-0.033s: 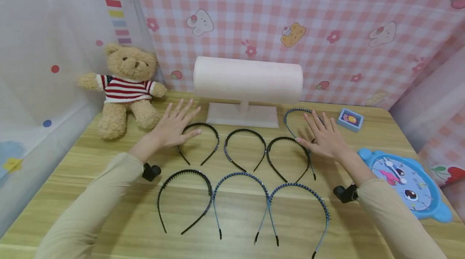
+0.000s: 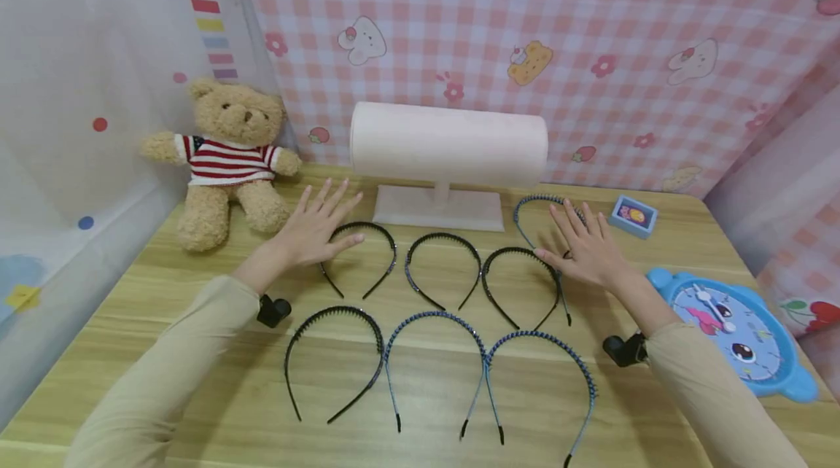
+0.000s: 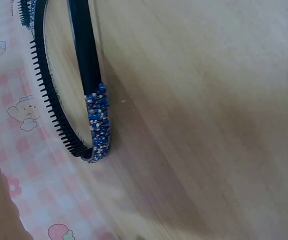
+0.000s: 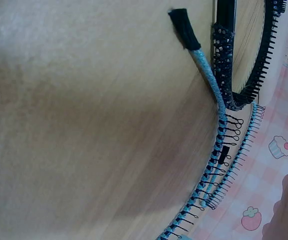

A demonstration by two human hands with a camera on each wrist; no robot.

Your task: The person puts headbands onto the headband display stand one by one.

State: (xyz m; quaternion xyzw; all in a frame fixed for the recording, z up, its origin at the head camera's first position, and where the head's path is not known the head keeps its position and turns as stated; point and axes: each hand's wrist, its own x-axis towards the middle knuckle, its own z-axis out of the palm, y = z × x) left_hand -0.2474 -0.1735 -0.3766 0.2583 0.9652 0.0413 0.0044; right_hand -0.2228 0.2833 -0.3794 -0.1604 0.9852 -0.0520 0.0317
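My left hand (image 2: 310,231) is spread with straight fingers above the left end of a back row of headbands, partly covering a black toothed headband (image 2: 369,224). My right hand (image 2: 590,249) is likewise spread, covering part of a blue headband (image 2: 539,197). Between the hands are a second black headband (image 2: 445,235) and a third (image 2: 518,250). Nearer me lie another black headband (image 2: 337,308) and two blue ones, one in the middle (image 2: 433,313) and one at right (image 2: 545,334). Blue beads (image 3: 99,122) cover part of a black band in the left wrist view.
A white padded roll stand (image 2: 449,143) stands at the back, before a pink checked cloth (image 2: 630,9). A teddy bear (image 2: 230,162) sits at back left. On the right are a small blue box (image 2: 646,227) and a blue animal-shaped clock (image 2: 784,337). Everything is on a wooden table (image 2: 216,395).
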